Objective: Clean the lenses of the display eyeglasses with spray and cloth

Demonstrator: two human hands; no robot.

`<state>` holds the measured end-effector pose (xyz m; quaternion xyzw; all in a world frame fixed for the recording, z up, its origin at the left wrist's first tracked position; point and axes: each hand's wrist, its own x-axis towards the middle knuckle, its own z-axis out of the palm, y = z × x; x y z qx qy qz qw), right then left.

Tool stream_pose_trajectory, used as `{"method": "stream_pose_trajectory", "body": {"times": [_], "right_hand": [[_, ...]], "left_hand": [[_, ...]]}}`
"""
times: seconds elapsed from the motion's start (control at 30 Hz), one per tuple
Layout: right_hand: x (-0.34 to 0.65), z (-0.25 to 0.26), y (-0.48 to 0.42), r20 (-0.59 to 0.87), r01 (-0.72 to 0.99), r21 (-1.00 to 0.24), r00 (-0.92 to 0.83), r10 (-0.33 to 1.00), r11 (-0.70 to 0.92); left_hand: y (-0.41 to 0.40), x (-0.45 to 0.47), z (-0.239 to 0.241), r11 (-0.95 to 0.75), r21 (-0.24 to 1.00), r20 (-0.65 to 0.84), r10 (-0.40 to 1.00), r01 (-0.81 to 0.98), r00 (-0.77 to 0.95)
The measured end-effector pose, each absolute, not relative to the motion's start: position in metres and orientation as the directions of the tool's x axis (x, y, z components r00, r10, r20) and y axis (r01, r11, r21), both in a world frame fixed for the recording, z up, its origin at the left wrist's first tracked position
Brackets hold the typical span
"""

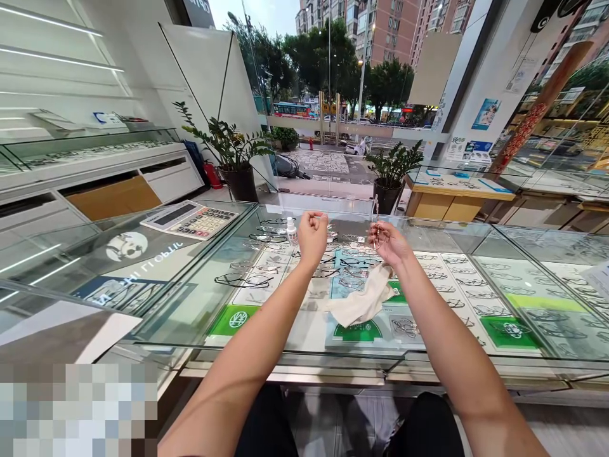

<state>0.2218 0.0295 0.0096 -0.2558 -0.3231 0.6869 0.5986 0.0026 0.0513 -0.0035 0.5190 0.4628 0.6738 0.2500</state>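
Note:
Both my arms reach out over a glass display counter (442, 355). My left hand (313, 233) is closed in a fist above the glass; what it holds, if anything, is hidden. My right hand (387, 243) pinches a thin pair of glasses (375, 219) that stands upright from its fingers. A beige cleaning cloth (361, 301) hangs from my right hand and drapes onto the glass. A small white spray bottle (291, 231) stands just left of my left hand. A dark pair of glasses (242, 280) lies on the countertop further left.
Several glasses frames lie on trays inside the counter. A calculator (190, 219) rests on the glass at the left. Two potted plants (238, 158) (391, 174) stand behind the counter by the shop window. Shelves line the left wall, another counter (457, 190) the right.

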Motion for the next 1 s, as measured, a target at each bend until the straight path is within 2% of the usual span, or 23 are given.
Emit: {"method": "stream_pose_trajectory", "body": {"times": [0.1, 0.17, 0.27, 0.4, 0.6, 0.83, 0.9, 1.0], "right_hand": [[0.227, 0.012, 0.031, 0.068, -0.641, -0.767, -0.087, 0.994, -0.003], [0.231, 0.013, 0.032, 0.080, -0.637, -0.770, -0.062, 0.995, 0.022], [0.234, 0.014, 0.032, 0.082, -0.651, -0.758, -0.045, 0.996, 0.033], [0.235, 0.014, 0.033, 0.067, -0.648, -0.761, -0.033, 0.997, 0.029], [0.234, 0.012, 0.032, 0.085, -0.624, -0.781, -0.051, 0.995, 0.035], [0.235, 0.012, 0.029, 0.135, -0.653, -0.757, -0.133, 0.982, 0.016], [0.235, 0.013, 0.028, 0.163, -0.669, -0.743, -0.171, 0.972, 0.007], [0.234, 0.015, 0.026, 0.196, -0.682, -0.731, -0.187, 0.963, 0.016]], "left_hand": [[0.049, -0.007, 0.000, -0.411, 0.798, 0.599, 0.625, 0.441, -0.500], [0.051, -0.015, 0.002, -0.320, 0.806, 0.583, 0.576, 0.497, -0.574], [0.058, -0.026, 0.002, -0.163, 0.876, 0.450, 0.613, 0.453, -0.649], [0.069, -0.038, -0.005, -0.045, 0.913, 0.322, 0.693, 0.407, -0.646], [0.082, -0.049, -0.021, 0.130, 0.861, 0.222, 0.773, 0.491, -0.594], [0.079, -0.049, -0.021, 0.069, 0.827, 0.293, 0.794, 0.558, -0.533], [0.076, -0.046, -0.015, -0.016, 0.800, 0.400, 0.760, 0.600, -0.513], [0.071, -0.040, -0.006, -0.269, 0.739, 0.599, 0.680, 0.618, -0.422]]}}
